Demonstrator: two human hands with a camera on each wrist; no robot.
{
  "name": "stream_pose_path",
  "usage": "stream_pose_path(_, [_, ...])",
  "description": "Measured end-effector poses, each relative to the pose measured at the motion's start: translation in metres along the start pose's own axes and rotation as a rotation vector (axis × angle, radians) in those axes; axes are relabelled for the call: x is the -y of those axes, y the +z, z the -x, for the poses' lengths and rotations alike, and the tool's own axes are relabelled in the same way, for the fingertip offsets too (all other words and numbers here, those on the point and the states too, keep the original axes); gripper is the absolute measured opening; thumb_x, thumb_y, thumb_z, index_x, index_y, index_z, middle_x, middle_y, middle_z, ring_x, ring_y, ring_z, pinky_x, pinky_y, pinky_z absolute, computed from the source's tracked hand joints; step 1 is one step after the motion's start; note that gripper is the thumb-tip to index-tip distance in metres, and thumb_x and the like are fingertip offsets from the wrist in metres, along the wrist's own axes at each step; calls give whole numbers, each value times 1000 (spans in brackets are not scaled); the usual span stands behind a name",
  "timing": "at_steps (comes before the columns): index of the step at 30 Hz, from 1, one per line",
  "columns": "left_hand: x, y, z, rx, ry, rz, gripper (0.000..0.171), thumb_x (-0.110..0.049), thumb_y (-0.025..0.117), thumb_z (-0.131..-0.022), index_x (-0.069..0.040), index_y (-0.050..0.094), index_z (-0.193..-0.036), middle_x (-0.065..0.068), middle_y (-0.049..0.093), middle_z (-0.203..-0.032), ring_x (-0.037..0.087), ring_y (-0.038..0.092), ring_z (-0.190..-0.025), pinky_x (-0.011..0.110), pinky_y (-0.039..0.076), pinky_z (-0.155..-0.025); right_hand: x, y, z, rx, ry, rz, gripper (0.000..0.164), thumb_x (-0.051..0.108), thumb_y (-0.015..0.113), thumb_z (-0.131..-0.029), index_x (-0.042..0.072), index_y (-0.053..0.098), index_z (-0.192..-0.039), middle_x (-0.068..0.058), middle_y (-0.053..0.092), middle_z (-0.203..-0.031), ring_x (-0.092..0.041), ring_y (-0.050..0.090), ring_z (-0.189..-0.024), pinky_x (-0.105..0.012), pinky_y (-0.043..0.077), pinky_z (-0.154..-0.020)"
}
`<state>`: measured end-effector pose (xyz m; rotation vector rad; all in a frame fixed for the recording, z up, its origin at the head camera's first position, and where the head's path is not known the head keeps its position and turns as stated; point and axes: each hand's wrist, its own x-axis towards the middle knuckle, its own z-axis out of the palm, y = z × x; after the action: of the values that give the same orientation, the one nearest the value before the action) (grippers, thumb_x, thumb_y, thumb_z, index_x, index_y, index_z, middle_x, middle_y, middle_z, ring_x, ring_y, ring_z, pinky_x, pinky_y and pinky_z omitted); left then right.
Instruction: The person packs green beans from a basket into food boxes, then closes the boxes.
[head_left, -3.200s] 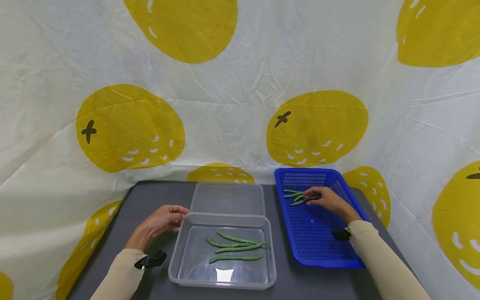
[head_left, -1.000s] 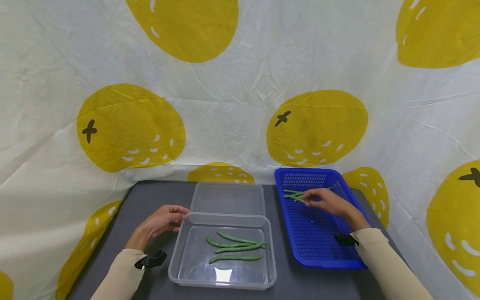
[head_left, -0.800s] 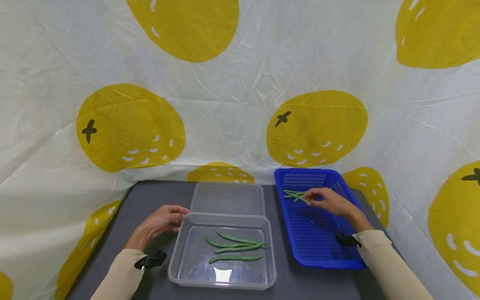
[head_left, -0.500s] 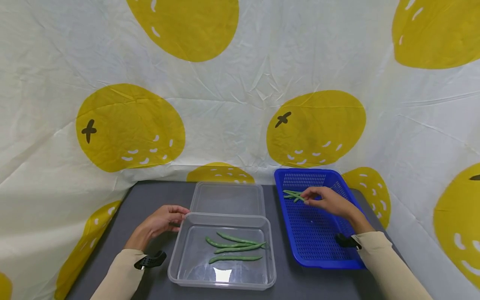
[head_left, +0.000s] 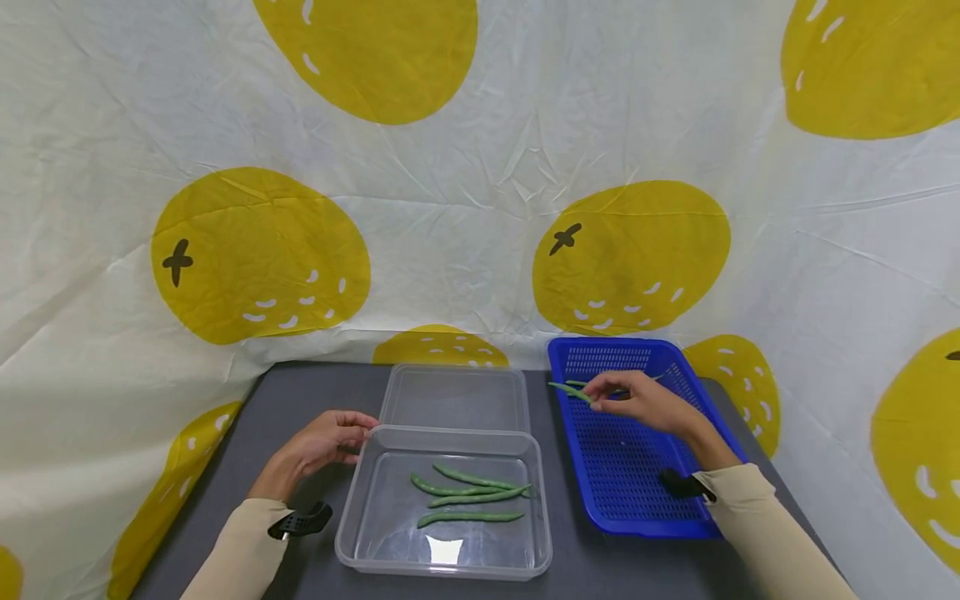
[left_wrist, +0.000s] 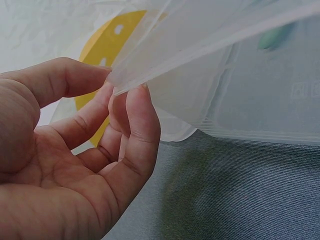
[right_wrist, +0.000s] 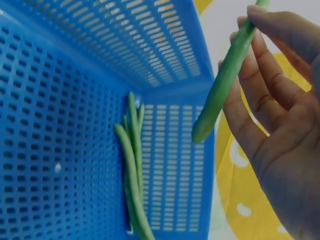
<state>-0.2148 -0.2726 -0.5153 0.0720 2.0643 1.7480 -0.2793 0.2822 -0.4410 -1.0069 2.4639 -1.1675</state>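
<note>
Slender green bean (right_wrist: 223,82): lifted, your right hand (head_left: 637,400) pinching it (above blue plastic basket (head_left: 626,483))
Clear plastic box (head_left: 390,533): your left hand (head_left: 330,437) pinches its corner

3 things are carried directly by a dark grey table (head_left: 322,385), whose surface is seen in the left wrist view to be marked with fine lines. A clear, rectangular plastic container (head_left: 375,525) is set near the middle, with its long sides run left to right. Just behind it a clear, flat lid (head_left: 457,400) is laid, its near edge hidden by the container's rim. To the right, with a narrow strip of grey shown between, a blue perforated basket (head_left: 637,492) is placed, turned lengthwise and slightly askew. The table's far edge is partly hidden by the basket.
</note>
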Motion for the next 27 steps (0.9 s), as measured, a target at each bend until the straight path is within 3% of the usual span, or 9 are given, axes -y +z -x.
stream_pose_path(6, [-1,0,0,-2,-2,-3,40,-10,58,-99,10,56,-133,17,67,-113,21,64,-91,39,57,-78,12,7,-7,50,-70,-54,21,8,66,-98,4,68,-119,-13,71,-104,-28,69,-95,-30,57,-81])
stream_pose_path(11, [-1,1,0,-4,1,-3,40,-10,58,-99,10,56,-133,17,68,-113,21,64,-91,39,57,-78,25,14,-13,79,-87,-45,22,10,66,-98,8,69,-120,-21,70,-107,-21,68,-96,-32,57,-80])
stream_pose_path(21, [0,1,1,-4,2,1,40,-9,58,-99,11,56,-133,17,68,-112,21,64,-90,38,57,-78,42,28,-23,124,-109,-59,21,13,68,-97,10,70,-118,-7,69,-105,-18,65,-92,-33,57,-83])
stream_pose_path(27, [0,1,2,-1,2,1,41,-9,58,-98,11,56,-133,16,68,-112,21,64,-91,37,56,-77,52,38,-28,163,-125,-94,21,12,67,-98,9,69,-119,-9,69,-107,-20,65,-93,-36,57,-85])
